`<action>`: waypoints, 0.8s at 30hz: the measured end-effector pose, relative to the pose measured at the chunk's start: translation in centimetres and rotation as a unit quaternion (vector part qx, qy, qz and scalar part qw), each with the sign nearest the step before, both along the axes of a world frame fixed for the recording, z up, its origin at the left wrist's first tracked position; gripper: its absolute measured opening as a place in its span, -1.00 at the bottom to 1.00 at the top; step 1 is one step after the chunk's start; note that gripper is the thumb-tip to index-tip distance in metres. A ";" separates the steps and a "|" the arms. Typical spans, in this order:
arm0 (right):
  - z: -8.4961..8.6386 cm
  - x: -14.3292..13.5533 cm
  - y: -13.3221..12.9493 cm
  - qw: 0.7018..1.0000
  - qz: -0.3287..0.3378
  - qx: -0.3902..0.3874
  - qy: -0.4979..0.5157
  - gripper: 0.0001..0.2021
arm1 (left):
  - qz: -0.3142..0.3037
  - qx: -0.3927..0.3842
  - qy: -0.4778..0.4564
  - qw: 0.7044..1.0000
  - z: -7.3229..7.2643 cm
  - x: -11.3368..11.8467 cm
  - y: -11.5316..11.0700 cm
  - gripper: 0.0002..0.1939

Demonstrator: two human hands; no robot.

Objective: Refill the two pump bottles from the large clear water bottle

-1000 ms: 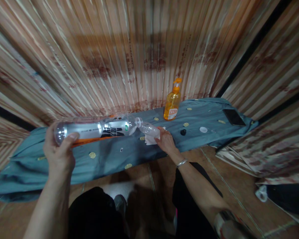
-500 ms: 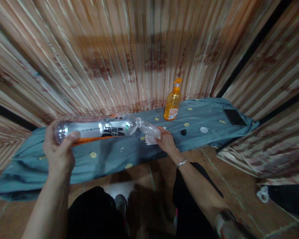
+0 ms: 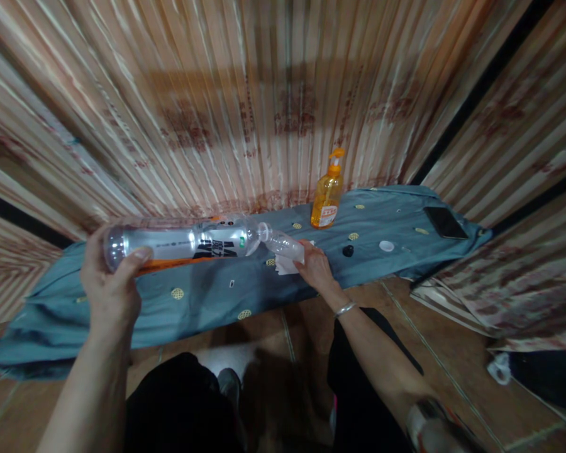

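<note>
My left hand (image 3: 110, 270) is wrapped round the base of a large clear plastic bottle (image 3: 179, 244) with a silver, black and orange label. The bottle lies sideways in the air, its neck pointing right. Against that neck sits the mouth of a small clear bottle (image 3: 285, 245), which is closed in the fingers of my right hand (image 3: 315, 267). Whether the two mouths are joined or just touching, I cannot tell. White tissue (image 3: 285, 264) shows below the small bottle; whether my right hand also grips it is unclear.
A teal cloth (image 3: 207, 302) covers the long narrow surface. On it stand an orange pump bottle (image 3: 327, 198), a small black cap (image 3: 348, 251), a white round lid (image 3: 385, 246) and a dark phone (image 3: 445, 223). A pleated curtain (image 3: 264, 94) hangs close behind.
</note>
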State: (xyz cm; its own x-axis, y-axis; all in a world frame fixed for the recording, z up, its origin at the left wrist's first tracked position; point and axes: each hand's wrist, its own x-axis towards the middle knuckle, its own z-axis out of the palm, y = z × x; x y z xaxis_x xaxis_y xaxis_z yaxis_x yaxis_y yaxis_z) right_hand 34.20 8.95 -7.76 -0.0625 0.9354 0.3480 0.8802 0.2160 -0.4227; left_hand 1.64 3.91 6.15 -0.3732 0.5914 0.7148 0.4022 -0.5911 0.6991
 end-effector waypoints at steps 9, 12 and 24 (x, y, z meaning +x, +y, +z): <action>0.1 0.1 0.0 1.000 0.000 -0.003 -0.007 -0.51 | 0.011 -0.007 0.025 1.000 0.4 0.3 -0.1 -0.47; 0.0 0.1 -0.1 1.000 -0.002 -0.003 -0.010 -0.50 | 0.013 -0.010 0.026 1.000 0.5 0.2 -0.1 -0.47; 0.1 0.1 -0.1 1.000 -0.004 -0.010 -0.007 -0.51 | 0.014 0.006 0.051 0.999 0.5 -0.6 0.5 -0.45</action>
